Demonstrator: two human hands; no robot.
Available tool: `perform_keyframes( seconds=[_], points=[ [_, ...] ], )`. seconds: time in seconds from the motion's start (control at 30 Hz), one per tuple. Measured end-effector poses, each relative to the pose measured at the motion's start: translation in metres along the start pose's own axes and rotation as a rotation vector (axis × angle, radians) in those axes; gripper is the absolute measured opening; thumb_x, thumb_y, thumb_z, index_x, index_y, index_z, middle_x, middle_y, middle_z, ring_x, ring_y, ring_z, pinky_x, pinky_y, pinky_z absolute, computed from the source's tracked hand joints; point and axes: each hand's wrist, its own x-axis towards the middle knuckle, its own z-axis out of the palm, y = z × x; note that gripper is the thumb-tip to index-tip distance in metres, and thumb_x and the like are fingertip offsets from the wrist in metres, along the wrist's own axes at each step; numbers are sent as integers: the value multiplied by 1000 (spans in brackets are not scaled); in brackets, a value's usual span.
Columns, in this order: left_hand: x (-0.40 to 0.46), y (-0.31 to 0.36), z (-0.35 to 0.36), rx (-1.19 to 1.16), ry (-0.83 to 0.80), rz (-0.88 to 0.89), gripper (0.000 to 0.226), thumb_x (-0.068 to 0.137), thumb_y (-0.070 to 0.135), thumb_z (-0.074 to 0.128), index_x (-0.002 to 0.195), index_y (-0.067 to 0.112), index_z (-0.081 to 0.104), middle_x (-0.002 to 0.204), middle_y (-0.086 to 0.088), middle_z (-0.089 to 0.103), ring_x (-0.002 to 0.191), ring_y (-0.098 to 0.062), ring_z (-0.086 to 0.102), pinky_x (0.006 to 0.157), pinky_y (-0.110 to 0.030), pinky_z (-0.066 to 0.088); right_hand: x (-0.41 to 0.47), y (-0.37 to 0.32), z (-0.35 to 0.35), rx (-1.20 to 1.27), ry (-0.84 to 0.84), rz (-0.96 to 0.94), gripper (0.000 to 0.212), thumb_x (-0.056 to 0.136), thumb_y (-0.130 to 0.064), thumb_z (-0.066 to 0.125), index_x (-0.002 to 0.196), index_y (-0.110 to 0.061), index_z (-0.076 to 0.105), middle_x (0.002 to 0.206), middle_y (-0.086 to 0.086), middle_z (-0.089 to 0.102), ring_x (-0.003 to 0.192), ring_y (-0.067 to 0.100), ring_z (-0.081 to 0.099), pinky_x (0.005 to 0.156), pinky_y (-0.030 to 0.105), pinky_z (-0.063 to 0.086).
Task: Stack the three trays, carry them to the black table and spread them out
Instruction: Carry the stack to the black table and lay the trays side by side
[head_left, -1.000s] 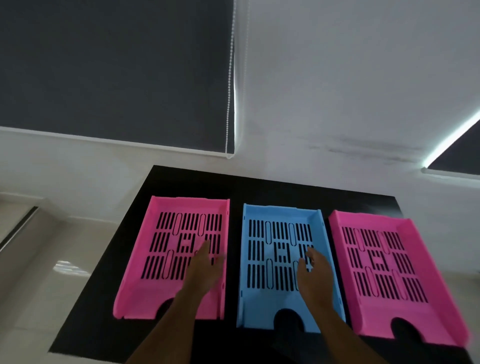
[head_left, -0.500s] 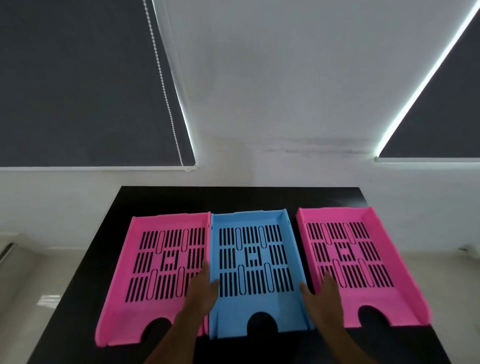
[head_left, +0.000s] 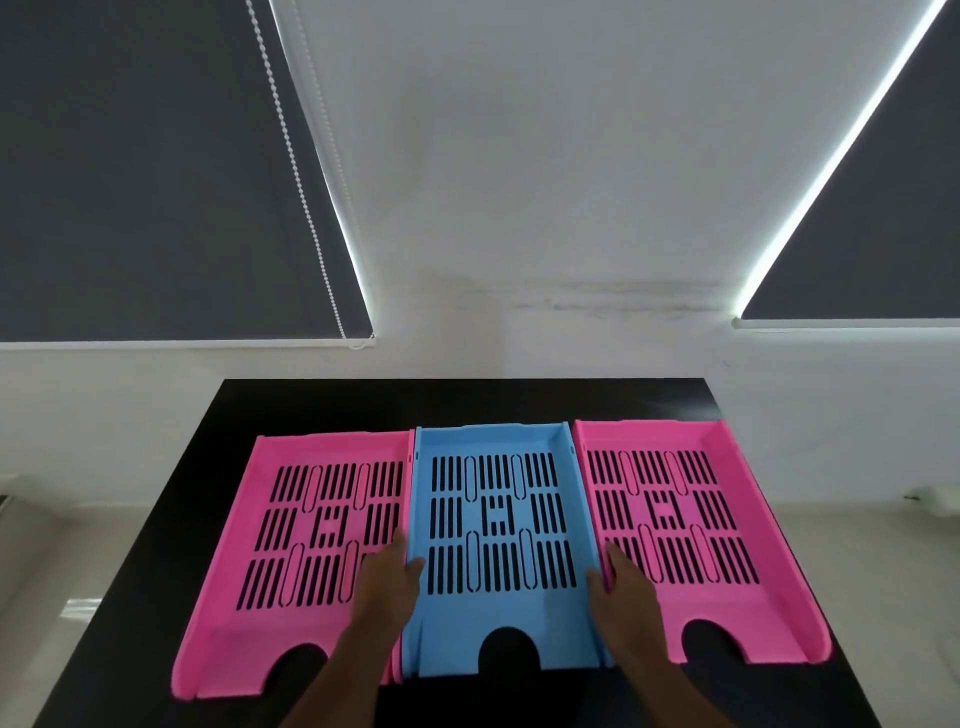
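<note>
As trays closed up, left hand (head_left: 387, 584), right hand (head_left: 621, 592) flank blue tray (head_left: 498, 618), fingers extended.

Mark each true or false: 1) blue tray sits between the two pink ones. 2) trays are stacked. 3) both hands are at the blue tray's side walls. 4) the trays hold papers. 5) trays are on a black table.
1) True. The blue tray lies between the left pink tray and the right pink tray.
2) False. All three lie flat side by side in one row.
3) True. The left hand is at its left wall, the right hand at its right wall.
4) False. All three are empty; their slotted floors show.
5) True. They rest on the black table.
</note>
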Motion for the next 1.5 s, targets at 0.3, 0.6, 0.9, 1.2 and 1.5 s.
perform_keyframes(
  seconds=[0.3,0.6,0.9,1.2,1.5],
  points=[
    [3,8,0,-34,14,13,59,97,16,57,148,3,31,115,-37,62,88,-35,72,83,-48,58,3,3,-1,-5,22,-17,32,97,-19,58,123,1,60,101,12,67,90,20,60,91,39,56],
    [10,10,-2,-87,6,39,57,97,16,58,147,2,34,55,1,53,34,2,50,41,-10,46,5,-3,-2,-76,53,-38,24,99,-19,56,111,0,63,77,-3,60,66,12,58,82,43,62],
    [35,18,-3,-51,25,36,57,98,15,56,148,2,32,69,-4,63,42,-1,50,42,-9,46,24,-12,0,-97,49,-51,18,100,-20,53,108,-7,64,71,0,66,59,7,66,71,33,64],
    [69,26,-2,-14,-21,-7,57,100,13,50,150,1,26,102,-24,68,53,-5,56,56,-17,54,53,-31,-2,-96,42,-26,21,99,-21,56,79,-13,58,68,6,65,60,16,68,58,25,59],
    [81,27,-2,17,-31,18,61,100,11,50,152,2,19,98,-23,66,46,-4,45,38,-8,41,57,-39,-1,-100,24,-26,12,99,-20,56,88,-15,59,70,2,64,60,10,65,59,24,59]
  ],
)
